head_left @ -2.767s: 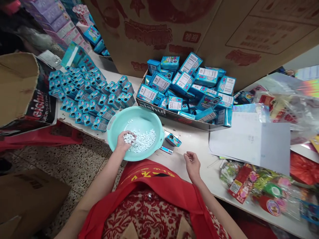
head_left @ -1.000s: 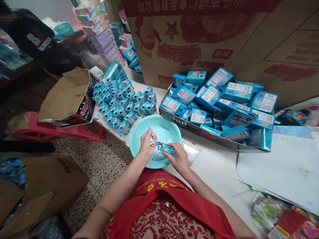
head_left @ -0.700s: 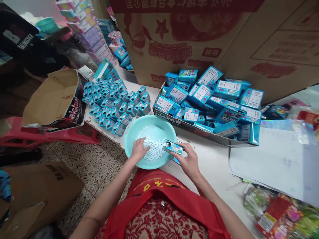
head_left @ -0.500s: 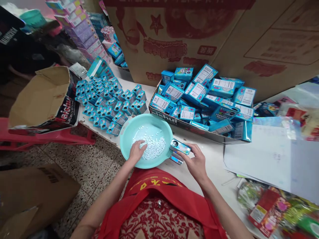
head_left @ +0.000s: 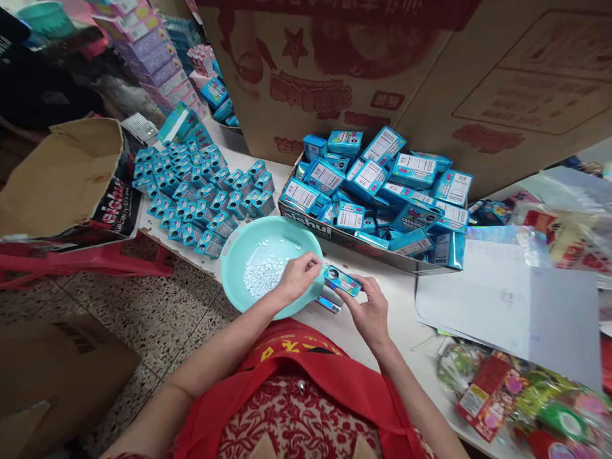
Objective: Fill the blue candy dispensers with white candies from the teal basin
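My right hand (head_left: 371,309) grips a small blue candy box (head_left: 345,282) with a round dark opening at its left end. Close to that opening, my left hand (head_left: 299,279) is closed, fingertips pressed together, over the right side of a turquoise basin (head_left: 239,239). What its fingers hold is hidden. Small white candies (head_left: 262,275) lie in the bottom of the basin. Another small box (head_left: 329,305) lies just below the held one, by the basin's rim.
Several small blue boxes (head_left: 196,204) stand with holes upward on the table's left. An open carton (head_left: 306,220) full of larger blue boxes is behind the basin. Papers (head_left: 478,287) and wrapped sweets (head_left: 492,395) lie right. An open carton (head_left: 62,185) rests on a red stool (head_left: 86,271).
My left hand has left the candies and moved right to the box's opening, its fingers now closed. My right hand still holds the box. The whole view has shifted slightly.
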Motion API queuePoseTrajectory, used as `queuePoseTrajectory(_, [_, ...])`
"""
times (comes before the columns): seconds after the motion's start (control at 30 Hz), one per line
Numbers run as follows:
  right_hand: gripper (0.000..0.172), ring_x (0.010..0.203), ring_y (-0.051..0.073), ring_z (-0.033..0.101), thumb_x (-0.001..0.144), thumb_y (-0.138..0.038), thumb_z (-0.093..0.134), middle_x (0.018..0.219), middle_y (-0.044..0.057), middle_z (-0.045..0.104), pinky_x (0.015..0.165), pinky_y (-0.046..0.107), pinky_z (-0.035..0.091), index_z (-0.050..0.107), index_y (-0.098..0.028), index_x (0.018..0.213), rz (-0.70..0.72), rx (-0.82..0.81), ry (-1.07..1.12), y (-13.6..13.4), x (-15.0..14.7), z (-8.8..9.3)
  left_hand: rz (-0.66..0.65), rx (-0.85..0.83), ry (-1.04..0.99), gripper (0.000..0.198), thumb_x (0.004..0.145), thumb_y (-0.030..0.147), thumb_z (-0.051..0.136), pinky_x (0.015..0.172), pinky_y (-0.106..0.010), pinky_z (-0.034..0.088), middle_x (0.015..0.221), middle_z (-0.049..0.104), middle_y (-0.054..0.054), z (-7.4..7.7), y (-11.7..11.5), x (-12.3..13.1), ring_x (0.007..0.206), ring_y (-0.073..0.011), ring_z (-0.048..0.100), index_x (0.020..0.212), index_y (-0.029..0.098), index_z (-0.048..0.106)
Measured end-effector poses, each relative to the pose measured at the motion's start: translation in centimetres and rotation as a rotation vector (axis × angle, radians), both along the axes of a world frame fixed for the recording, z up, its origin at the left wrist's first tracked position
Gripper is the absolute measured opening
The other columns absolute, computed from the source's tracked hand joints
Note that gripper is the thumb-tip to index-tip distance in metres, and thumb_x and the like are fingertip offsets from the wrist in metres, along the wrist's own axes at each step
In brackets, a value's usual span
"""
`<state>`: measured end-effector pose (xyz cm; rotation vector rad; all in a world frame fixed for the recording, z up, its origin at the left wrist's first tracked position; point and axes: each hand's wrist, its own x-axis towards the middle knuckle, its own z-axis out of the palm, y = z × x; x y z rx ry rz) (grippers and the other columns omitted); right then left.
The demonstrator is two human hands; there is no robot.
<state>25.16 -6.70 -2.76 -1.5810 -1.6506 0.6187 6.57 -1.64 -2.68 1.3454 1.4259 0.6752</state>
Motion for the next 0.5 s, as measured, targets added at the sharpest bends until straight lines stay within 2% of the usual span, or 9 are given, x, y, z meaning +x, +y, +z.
queuePoseTrajectory(0.1, [0.037, 0.077, 0.018, 0.057, 0.075, -0.048, 0.068, 0.086, 0.003, 0.060, 0.070, 0.032, 0.048, 0.062, -0.020, 0.097, -0.154, -0.048, 0.045, -0.1, 1.2, -0.7, -0.083, 0.030, 0.304, 0.019, 0.085, 0.026, 0.048, 0.075, -0.028, 0.046, 0.089, 0.064, -0.003, -1.5, -0.9, -3.2, 0.082, -0.0165, 0.059, 0.095, 0.020, 0.062])
queuePoseTrajectory(0.17, [0.041, 0.075, 0.017, 0.057, 0.072, -0.052, 0.068, 0.086, 0.003, 0.060, 0.069, 0.032, 0.048, 0.062, -0.019, 0.096, -0.218, -0.091, 0.072, -0.1, 1.9, -1.7, -0.207, -0.005, 0.604, 0.025, 0.081, 0.026, 0.055, 0.086, -0.035, 0.043, 0.110, 0.061, -0.008, -2.9, -2.4, -5.6, 0.103, -0.0242, 0.055, 0.104, 0.020, 0.063])
queuePoseTrajectory(0.23, [0.043, 0.076, 0.018, 0.057, 0.071, -0.054, 0.068, 0.087, 0.003, 0.061, 0.069, 0.032, 0.048, 0.061, -0.019, 0.095, -0.230, -0.133, 0.094, 0.0, 2.2, -3.2, -0.307, -0.076, 0.812, 0.033, 0.080, 0.027, 0.058, 0.090, -0.041, 0.041, 0.121, 0.057, -0.011, -4.2, -4.3, -7.4, 0.113, -0.0299, 0.049, 0.112, 0.020, 0.062])
queuePoseTrajectory(0.3, [0.044, 0.078, 0.018, 0.057, 0.070, -0.055, 0.067, 0.088, 0.004, 0.061, 0.070, 0.033, 0.049, 0.061, -0.019, 0.094, -0.215, -0.160, 0.109, 0.2, 2.1, -5.1, -0.340, -0.099, 0.912, 0.033, 0.084, 0.030, 0.054, 0.090, -0.043, 0.040, 0.122, 0.057, -0.011, -5.2, -6.2, -8.5, 0.113, -0.0310, 0.049, 0.114, 0.020, 0.061])
queuePoseTrajectory(0.4, [0.044, 0.085, 0.021, 0.058, 0.071, -0.056, 0.065, 0.091, 0.006, 0.061, 0.075, 0.037, 0.049, 0.061, -0.019, 0.094, -0.188, -0.170, 0.119, 0.3, 1.5, -7.7, -0.301, -0.022, 0.960, 0.032, 0.090, 0.034, 0.045, 0.089, -0.041, 0.040, 0.116, 0.062, -0.010, -6.1, -8.3, -9.1, 0.108, -0.0287, 0.053, 0.112, 0.019, 0.062])
queuePoseTrajectory(0.5, [0.046, 0.096, 0.024, 0.056, 0.073, -0.054, 0.064, 0.099, 0.008, 0.059, 0.083, 0.041, 0.048, 0.058, -0.018, 0.101, -0.187, -0.145, 0.105, -0.1, 1.1, -8.9, -0.230, 0.084, 0.947, 0.033, 0.092, 0.038, 0.042, 0.087, -0.039, 0.040, 0.107, 0.065, -0.010, -6.5, -9.1, -9.3, 0.101, -0.0266, 0.056, 0.106, 0.018, 0.064])
